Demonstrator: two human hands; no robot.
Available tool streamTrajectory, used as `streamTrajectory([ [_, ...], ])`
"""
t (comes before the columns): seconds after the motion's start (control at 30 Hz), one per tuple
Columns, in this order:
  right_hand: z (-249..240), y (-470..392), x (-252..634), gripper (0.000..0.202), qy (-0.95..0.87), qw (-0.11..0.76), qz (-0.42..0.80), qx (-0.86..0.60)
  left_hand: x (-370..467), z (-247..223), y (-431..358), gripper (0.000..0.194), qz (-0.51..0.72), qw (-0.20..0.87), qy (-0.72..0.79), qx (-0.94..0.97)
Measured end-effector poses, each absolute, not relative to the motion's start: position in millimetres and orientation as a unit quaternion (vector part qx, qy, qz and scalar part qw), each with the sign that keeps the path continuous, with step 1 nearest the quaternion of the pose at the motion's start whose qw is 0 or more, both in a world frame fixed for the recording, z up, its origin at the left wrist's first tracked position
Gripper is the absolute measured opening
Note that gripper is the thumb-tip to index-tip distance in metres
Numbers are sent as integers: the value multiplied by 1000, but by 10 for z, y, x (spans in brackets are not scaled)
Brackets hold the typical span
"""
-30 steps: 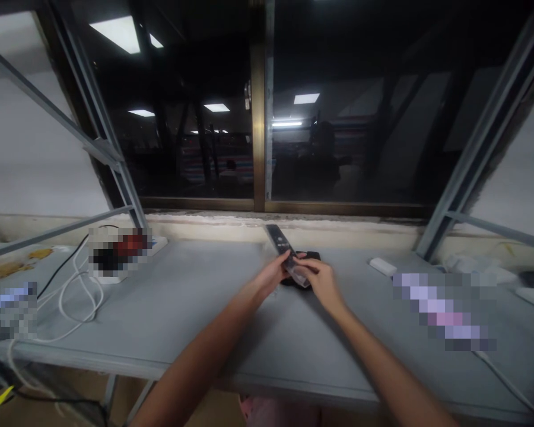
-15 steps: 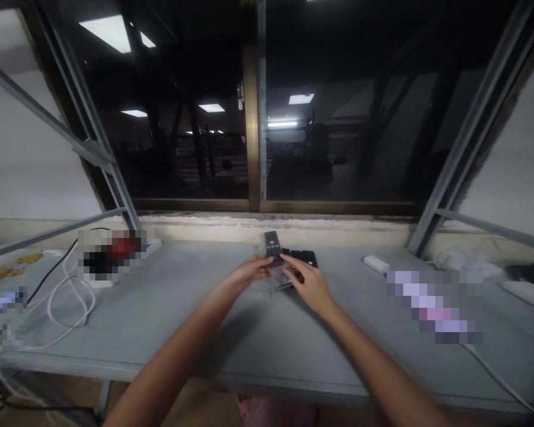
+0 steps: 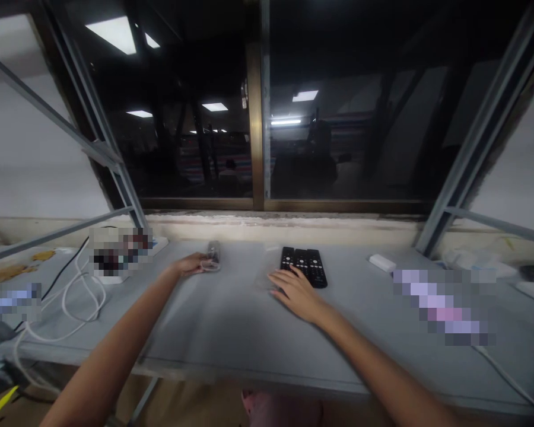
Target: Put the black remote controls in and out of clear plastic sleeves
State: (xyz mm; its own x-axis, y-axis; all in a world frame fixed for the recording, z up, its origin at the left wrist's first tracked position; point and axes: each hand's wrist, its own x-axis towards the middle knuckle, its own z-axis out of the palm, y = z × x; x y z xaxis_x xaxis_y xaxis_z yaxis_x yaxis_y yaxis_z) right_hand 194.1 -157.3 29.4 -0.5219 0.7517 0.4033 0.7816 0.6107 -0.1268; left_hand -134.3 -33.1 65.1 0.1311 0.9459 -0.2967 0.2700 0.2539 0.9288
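Remotes: three black ones side by side on grey table
Left hand: grasping bagged remote
Right hand: kinda spread out, by clear plastic

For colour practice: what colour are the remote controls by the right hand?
The remote controls are black; the head view shows it.

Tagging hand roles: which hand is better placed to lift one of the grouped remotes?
Probably the right hand: it is beside the black remote controls; the left hand is farther off, at the plastic-wrapped remote.
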Motion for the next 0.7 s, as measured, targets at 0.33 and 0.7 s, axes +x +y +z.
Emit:
streamTrajectory([
  [0.33, 470, -1566, 1768, 27, -851, 162, -51, -497, -1514, 1026, -309, 51, 78, 189, 743, 637],
  [0.7, 667, -1467, 1647, 18, -823, 111, -63, -553, -670, 1246, -546, 25, 140, 152, 632, 747],
])
